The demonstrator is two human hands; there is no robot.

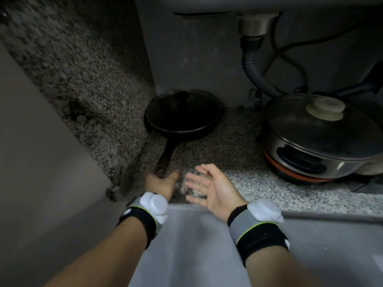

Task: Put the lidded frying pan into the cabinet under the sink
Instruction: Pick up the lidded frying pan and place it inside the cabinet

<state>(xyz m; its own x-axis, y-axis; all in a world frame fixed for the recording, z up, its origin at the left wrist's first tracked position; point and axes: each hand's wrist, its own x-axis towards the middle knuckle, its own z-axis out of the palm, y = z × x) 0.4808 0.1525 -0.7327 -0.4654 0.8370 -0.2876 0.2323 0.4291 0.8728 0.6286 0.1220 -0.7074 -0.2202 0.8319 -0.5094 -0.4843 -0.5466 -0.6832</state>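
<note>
The black frying pan point(182, 117) with its glass lid and black knob rests on the speckled stone floor point(223, 154) of the cabinet, in the back left corner against the side wall. Its long handle points toward me. My left hand point(160, 181) is wrapped around the end of that handle. My right hand point(209, 184) hovers just to the right of it, palm up, fingers spread, holding nothing. Both wrists wear black bands with white sensors.
A steel electric pot point(319, 137) with a lid and white knob fills the right side of the cabinet. A corrugated drain hose point(251, 65) and black cables hang behind it. The open cabinet door point(41, 141) stands at the left.
</note>
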